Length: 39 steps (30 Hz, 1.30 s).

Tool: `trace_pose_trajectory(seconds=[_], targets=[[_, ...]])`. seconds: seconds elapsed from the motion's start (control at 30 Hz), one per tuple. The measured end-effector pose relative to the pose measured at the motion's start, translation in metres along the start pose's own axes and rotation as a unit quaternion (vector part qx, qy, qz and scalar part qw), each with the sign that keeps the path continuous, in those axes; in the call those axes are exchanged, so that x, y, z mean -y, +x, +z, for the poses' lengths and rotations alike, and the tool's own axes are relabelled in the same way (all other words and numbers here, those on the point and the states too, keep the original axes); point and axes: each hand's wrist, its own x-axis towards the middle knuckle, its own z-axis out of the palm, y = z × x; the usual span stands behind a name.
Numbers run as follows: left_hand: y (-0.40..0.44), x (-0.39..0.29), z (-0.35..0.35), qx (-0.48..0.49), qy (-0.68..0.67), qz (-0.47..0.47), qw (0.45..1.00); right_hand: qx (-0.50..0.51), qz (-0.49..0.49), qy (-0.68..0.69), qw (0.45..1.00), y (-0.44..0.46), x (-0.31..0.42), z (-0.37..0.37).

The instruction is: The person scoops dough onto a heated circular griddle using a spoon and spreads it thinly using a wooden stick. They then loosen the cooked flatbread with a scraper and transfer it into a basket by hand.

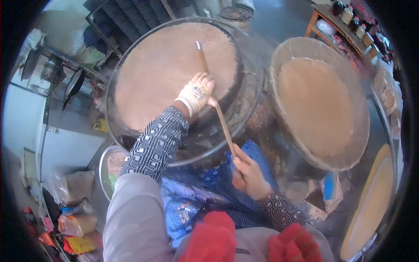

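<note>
A thin pinkish-brown layer of batter (pixel 161 78) covers the large round griddle (pixel 241 78) before me. My left hand (pixel 197 92), in a pale work glove, is closed over the griddle's right part. From its far side sticks out a flat wooden strip (pixel 201 57) with a shiny tip, lying over the batter. My right hand (pixel 249 174), bare, grips the lower end of a slim wooden stick (pixel 224 126) near my blue checked apron (pixel 196 196). The stick's upper end, smeared with batter, meets my left hand. Whether stick and strip are one tool is hidden by the glove.
On the right stands a big basin (pixel 276 74) of brown batter (pixel 316 105). A metal bowl (pixel 103 172) sits left of my left forearm. A round board (pixel 369 205) leans at lower right. Bottles stand on a wooden table (pixel 338 24); bagged goods (pixel 76 222) lie at lower left.
</note>
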Motion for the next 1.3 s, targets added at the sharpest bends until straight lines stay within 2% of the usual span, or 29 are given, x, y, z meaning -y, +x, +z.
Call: trace_pose_trajectory(seconds=[0.1,0.13,0.33,0.47,0.5,0.63,0.67,0.73,0.77,0.83,0.9,0.93,0.97,1.0,1.03,1.07,1.1,1.17,1.3], targets=[[-0.006,0.047,0.007,-0.008,0.009,-0.039,0.999,0.013,0.012,0.013,1.000,0.043,0.006,0.014],[-0.013,0.065,0.017,-0.025,0.012,-0.063,0.998,0.011,-0.010,-0.045,0.999,0.057,0.009,0.021],[-0.065,0.147,0.033,-0.043,0.004,-0.144,0.989,0.042,0.025,-0.085,0.995,0.116,0.015,0.068],[-0.123,0.171,0.025,-0.026,0.005,-0.196,0.980,0.046,0.066,-0.176,0.981,0.141,0.007,0.097],[-0.140,0.171,0.017,-0.022,0.006,-0.207,0.978,0.043,0.082,-0.201,0.975,0.145,0.003,0.104],[-0.220,0.156,-0.022,0.016,-0.003,-0.282,0.959,0.084,0.034,-0.300,0.950,0.159,-0.038,0.135],[-0.245,0.152,-0.024,0.014,0.020,-0.289,0.957,0.087,-0.010,-0.379,0.921,0.161,-0.054,0.138],[-0.284,0.136,-0.030,0.041,0.021,-0.288,0.956,0.124,-0.068,-0.433,0.890,0.152,-0.077,0.130],[-0.291,0.117,-0.037,0.037,0.024,-0.287,0.957,0.119,-0.048,-0.449,0.884,0.134,-0.077,0.129],[-0.272,0.080,-0.043,0.091,0.031,-0.297,0.950,0.115,-0.101,-0.382,0.911,0.093,-0.081,0.096],[-0.199,0.037,-0.056,-0.037,-0.060,-0.223,0.972,0.008,-0.198,-0.414,0.888,0.045,-0.068,0.062],[-0.158,0.027,-0.045,-0.096,-0.087,-0.149,0.980,-0.048,-0.147,-0.370,0.916,0.022,-0.054,0.047],[-0.106,0.008,-0.058,-0.115,-0.120,-0.114,0.980,-0.105,-0.096,-0.322,0.936,0.005,-0.039,0.038],[-0.059,-0.004,-0.053,-0.156,-0.175,-0.047,0.971,-0.142,-0.083,-0.286,0.944,-0.005,-0.023,0.032],[-0.007,-0.001,-0.012,-0.215,-0.120,0.036,0.969,-0.178,-0.072,-0.248,0.950,-0.011,-0.008,0.028],[0.028,-0.017,-0.012,-0.143,-0.105,0.041,0.983,-0.213,-0.060,-0.208,0.953,-0.014,0.004,0.023],[0.045,-0.026,-0.009,-0.035,-0.072,0.018,0.997,-0.173,-0.043,-0.161,0.971,-0.010,0.011,0.010],[0.055,-0.017,-0.017,0.069,-0.072,-0.022,0.995,-0.091,-0.008,-0.058,0.994,0.004,0.020,-0.020],[0.019,0.010,-0.009,0.047,-0.061,-0.062,0.995,-0.023,0.046,-0.024,0.998,0.018,0.025,-0.016]])
